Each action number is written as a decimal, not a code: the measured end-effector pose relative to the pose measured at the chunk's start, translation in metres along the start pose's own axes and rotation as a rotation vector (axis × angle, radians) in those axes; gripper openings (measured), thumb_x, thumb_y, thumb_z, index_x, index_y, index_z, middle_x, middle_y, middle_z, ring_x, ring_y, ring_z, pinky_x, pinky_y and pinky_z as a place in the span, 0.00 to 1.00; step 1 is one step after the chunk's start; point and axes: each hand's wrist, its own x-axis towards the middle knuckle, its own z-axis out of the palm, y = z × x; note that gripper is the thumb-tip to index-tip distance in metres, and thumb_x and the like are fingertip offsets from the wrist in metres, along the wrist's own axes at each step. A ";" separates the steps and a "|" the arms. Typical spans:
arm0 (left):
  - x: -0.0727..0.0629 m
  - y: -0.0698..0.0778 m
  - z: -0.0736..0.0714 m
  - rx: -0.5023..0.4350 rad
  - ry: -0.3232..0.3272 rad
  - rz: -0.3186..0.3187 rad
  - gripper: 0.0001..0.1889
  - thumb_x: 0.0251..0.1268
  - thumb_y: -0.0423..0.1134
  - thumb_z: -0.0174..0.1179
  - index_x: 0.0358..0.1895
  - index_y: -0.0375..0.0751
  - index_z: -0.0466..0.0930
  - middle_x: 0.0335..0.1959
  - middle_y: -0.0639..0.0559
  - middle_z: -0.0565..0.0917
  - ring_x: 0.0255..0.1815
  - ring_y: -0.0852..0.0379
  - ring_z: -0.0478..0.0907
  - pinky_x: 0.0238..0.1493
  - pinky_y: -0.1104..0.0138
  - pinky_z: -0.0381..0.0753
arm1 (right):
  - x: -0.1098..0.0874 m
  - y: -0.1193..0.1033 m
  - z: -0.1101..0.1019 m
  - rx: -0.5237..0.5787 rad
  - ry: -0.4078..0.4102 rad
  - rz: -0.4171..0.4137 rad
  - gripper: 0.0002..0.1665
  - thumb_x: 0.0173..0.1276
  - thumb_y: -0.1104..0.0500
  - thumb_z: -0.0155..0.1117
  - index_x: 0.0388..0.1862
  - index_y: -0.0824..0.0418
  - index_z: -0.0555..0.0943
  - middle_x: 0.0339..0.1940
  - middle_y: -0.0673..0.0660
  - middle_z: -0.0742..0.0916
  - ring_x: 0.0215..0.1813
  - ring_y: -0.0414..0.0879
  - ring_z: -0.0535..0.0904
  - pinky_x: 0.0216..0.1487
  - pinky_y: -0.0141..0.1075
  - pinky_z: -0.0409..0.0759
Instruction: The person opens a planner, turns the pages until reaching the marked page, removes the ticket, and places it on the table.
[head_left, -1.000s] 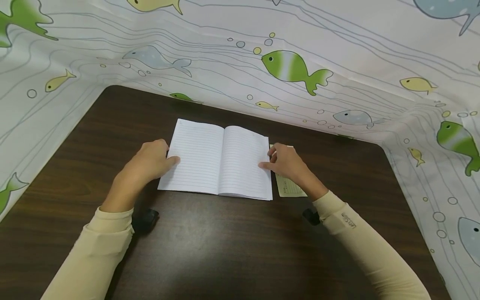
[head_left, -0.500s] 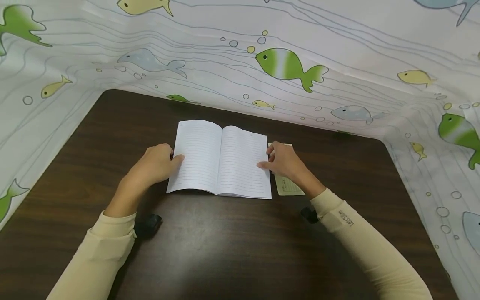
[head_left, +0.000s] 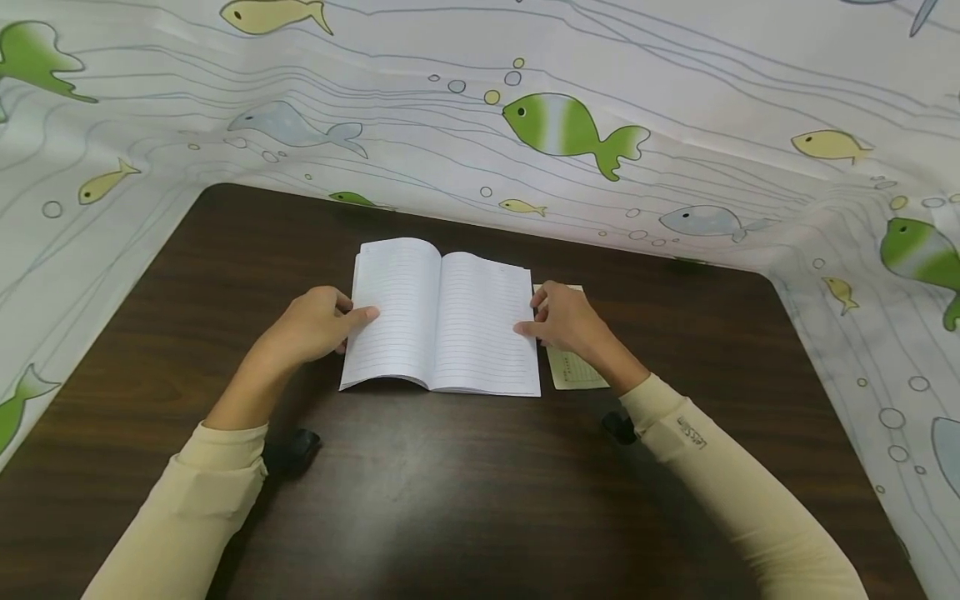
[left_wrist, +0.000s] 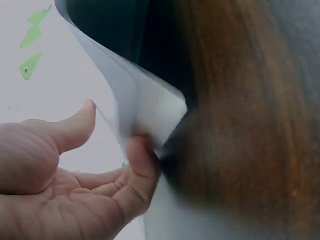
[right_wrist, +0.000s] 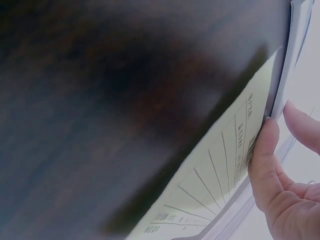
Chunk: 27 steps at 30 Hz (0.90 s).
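Observation:
A lined notebook (head_left: 483,333) lies spread wide at the middle of the dark table, its pages without writing that I can make out. My left hand (head_left: 311,325) pinches the left leaves by their outer edge, thumb on top and fingers underneath. Those leaves bow upward, and the left wrist view shows the bent paper (left_wrist: 160,105) raised off the wood. At the opposite edge my right hand (head_left: 570,321) grips the right-hand pages, thumb above, fingertips at the side. A pale yellow printed sheet (head_left: 573,371) lies partly under that hand; whether it belongs to the notebook I cannot tell.
The dark wooden table (head_left: 420,500) is bounded by a white fish-print curtain (head_left: 420,108) at the back and both sides. Black wrist devices sit below the left cuff (head_left: 296,450) and the right cuff (head_left: 618,427).
The left hand has moved inward, to the right, lifting and bowing the left pages so their outer edge shifts toward the spine. The right hand keeps nearly the same place.

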 end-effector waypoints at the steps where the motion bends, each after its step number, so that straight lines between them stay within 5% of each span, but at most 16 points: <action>1: 0.000 0.000 0.000 -0.012 0.001 0.002 0.38 0.84 0.55 0.55 0.71 0.17 0.67 0.48 0.31 0.88 0.41 0.47 0.89 0.53 0.50 0.82 | 0.000 0.000 0.000 0.008 -0.003 0.000 0.33 0.71 0.51 0.78 0.65 0.67 0.75 0.52 0.66 0.89 0.40 0.53 0.87 0.40 0.39 0.85; 5: -0.001 -0.002 -0.001 -0.066 -0.003 0.021 0.33 0.84 0.50 0.57 0.69 0.17 0.69 0.39 0.39 0.87 0.36 0.50 0.84 0.48 0.56 0.82 | -0.001 0.000 -0.001 0.029 -0.016 -0.009 0.32 0.72 0.52 0.77 0.65 0.67 0.75 0.51 0.66 0.89 0.37 0.52 0.88 0.37 0.37 0.82; 8: -0.003 -0.002 -0.001 -0.097 -0.013 0.034 0.33 0.86 0.48 0.54 0.70 0.15 0.68 0.48 0.33 0.86 0.43 0.46 0.84 0.52 0.53 0.83 | 0.000 0.002 -0.002 0.049 -0.032 -0.007 0.32 0.73 0.53 0.76 0.66 0.68 0.75 0.52 0.67 0.90 0.38 0.51 0.91 0.38 0.37 0.82; 13: -0.004 0.003 0.002 -0.172 -0.060 0.038 0.34 0.89 0.49 0.46 0.75 0.15 0.64 0.72 0.24 0.72 0.68 0.36 0.73 0.68 0.43 0.75 | 0.002 0.006 -0.004 0.071 -0.047 0.019 0.32 0.73 0.54 0.76 0.67 0.67 0.74 0.52 0.67 0.90 0.39 0.51 0.92 0.37 0.36 0.81; 21: -0.005 0.020 0.013 -0.370 -0.109 0.021 0.33 0.90 0.48 0.43 0.78 0.18 0.60 0.75 0.27 0.69 0.75 0.37 0.68 0.76 0.44 0.69 | 0.000 0.009 -0.004 0.089 -0.046 0.012 0.32 0.73 0.54 0.76 0.67 0.67 0.74 0.52 0.67 0.89 0.40 0.53 0.93 0.37 0.36 0.82; 27: -0.008 0.030 0.016 -0.401 -0.010 0.045 0.31 0.88 0.42 0.48 0.80 0.22 0.57 0.78 0.26 0.68 0.74 0.36 0.72 0.73 0.45 0.73 | 0.002 0.007 -0.001 0.092 -0.042 0.005 0.32 0.73 0.55 0.76 0.68 0.67 0.74 0.51 0.67 0.90 0.39 0.52 0.93 0.43 0.40 0.86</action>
